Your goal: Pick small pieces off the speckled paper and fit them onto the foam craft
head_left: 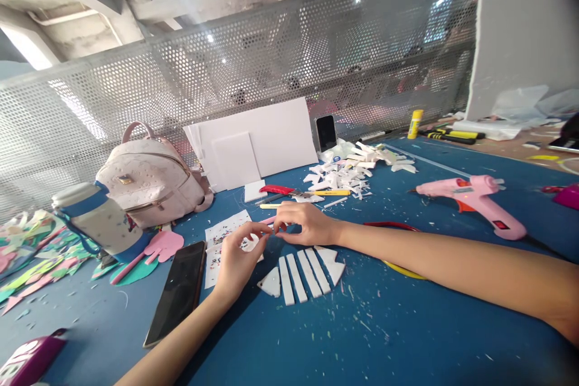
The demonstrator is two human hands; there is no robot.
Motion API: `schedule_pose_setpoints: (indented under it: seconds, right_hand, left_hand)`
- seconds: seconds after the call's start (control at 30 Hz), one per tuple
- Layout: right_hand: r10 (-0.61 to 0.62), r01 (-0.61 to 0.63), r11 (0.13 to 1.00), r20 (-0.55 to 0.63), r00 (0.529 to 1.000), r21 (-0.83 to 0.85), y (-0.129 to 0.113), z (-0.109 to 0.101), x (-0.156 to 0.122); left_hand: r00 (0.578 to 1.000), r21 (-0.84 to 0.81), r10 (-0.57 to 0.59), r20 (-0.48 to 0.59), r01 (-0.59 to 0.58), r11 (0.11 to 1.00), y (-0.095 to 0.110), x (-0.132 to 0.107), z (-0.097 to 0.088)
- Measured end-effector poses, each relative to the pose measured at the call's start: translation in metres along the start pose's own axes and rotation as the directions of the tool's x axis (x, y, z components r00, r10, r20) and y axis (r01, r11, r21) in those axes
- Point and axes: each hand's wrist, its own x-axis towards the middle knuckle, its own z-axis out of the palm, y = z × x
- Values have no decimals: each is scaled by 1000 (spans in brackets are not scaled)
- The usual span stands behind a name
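My left hand (240, 259) and my right hand (308, 224) meet at the fingertips above the blue table. Thumb and index finger of each are pinched together; whatever they hold, if anything, is too small to make out. Just below lie white foam pieces (296, 277) laid out in a fish shape: a rounded triangular end, several narrow strips with gaps, and a notched tail. Partly behind my left hand is a white sheet (226, 230) scattered with tiny dark and coloured specks. A pink stick shows behind my fingertips.
A phone (178, 289), tumbler (97, 223) and pink backpack (149, 178) stand left. Behind are a red-handled tool (277, 190), yellow cutter (332, 193), white scraps (346, 172) and white boards (284, 139). A pink glue gun (479, 196) and glue stick (415, 124) lie right.
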Motion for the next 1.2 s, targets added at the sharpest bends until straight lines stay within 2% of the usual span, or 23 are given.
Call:
schedule_pose_setpoints:
  seconds: [0.27,0.5,0.73,1.0,1.2]
  right_hand:
    - [72,-72,996,-14,997,45,-3,-2,0]
    - [22,-19,999,-60,998,47,-6,-4,1]
    - [-47,47,999,-56,997,-4,-4,-3,2]
    - [-42,42,999,-68,997,-2,-6,-4,3]
    - [43,-50,996,-100,994,-73,-1,-2,2]
  left_hand:
    - [989,33,32,-145,-27,999,2,1,-7]
    - [985,12,8,-172,-6,1000,2,3,-6]
    - [981,-64,-37,-188,25,998,-5,6,-8]
    - [949,-169,8,-315,-64,984,5,12,-23]
    - [932,-180,37,-360,-108,978,17,11,-27]
